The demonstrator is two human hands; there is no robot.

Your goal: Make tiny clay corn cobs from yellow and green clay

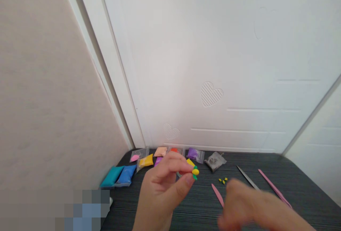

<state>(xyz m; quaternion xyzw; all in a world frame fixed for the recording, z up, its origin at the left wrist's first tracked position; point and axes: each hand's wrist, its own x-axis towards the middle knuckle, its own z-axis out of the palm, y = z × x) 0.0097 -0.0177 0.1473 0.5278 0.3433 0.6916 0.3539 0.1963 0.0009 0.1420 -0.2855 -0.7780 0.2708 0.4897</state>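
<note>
Between the thumb and forefinger of my left hand (167, 188) is a small yellow and green clay piece (195, 171), raised above the dark table. My right hand (239, 206) is at the lower right, blurred by motion, with its fingers curled down and mostly hidden. Beside it lies a pink modelling tool (217, 194), its lower end hidden behind that hand. Several tiny yellow and green clay bits (223, 180) rest on the table just beyond my right hand.
A metal blade-like tool (247, 177) and a long pink stick tool (274, 188) lie to the right. Bags of coloured clay line the back, including purple (195, 154), grey (215, 161), yellow (146, 160) and blue (126, 175). A white panel (170, 64) rises behind the table.
</note>
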